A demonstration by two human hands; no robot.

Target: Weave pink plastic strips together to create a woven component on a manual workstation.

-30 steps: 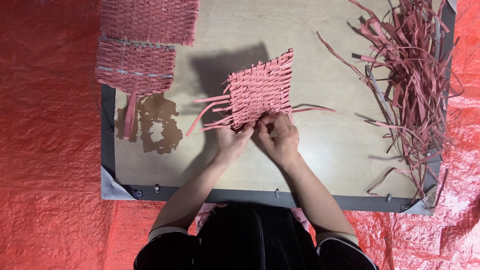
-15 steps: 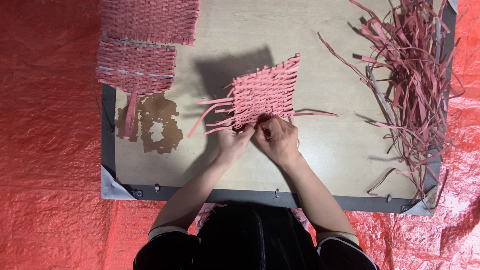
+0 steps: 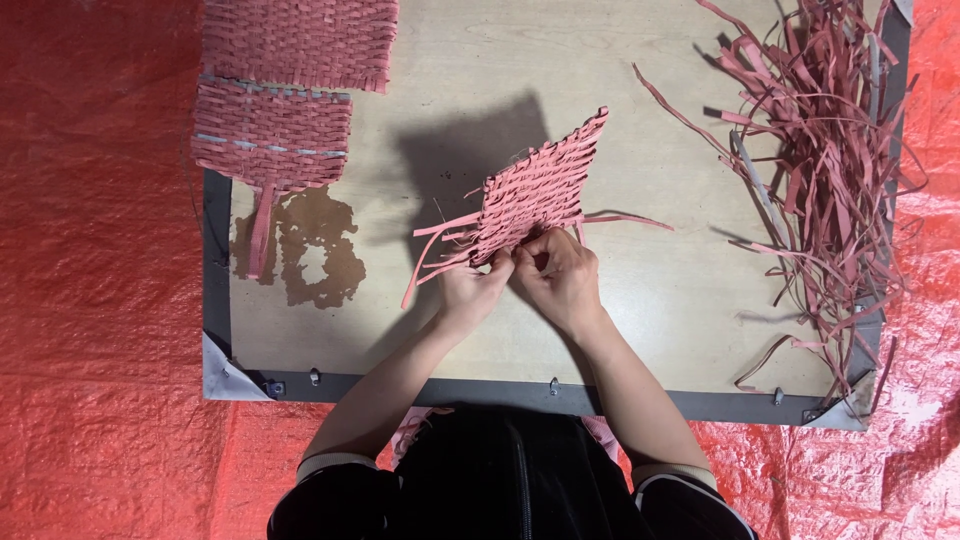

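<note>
A small pink woven mat [image 3: 535, 195] of flat strips is lifted off the wooden board [image 3: 660, 320], tilted, with loose strip ends trailing from its left and right sides. My left hand [image 3: 470, 290] pinches its near edge from the left. My right hand [image 3: 560, 275] pinches the same edge just beside it, fingers closed on the strips. The two hands touch each other at the mat's lower edge. The mat casts a dark shadow on the board behind it.
Two finished pink woven mats [image 3: 290, 45] [image 3: 270, 140] lie at the board's far left corner. A brown stain [image 3: 310, 250] marks the board below them. A loose heap of pink strips [image 3: 820, 150] fills the right side. Red sheeting [image 3: 90, 300] surrounds the board.
The woven mat has been turned and raised a little, its far corner now pointing up and to the right. Both hands stay at its near edge.
</note>
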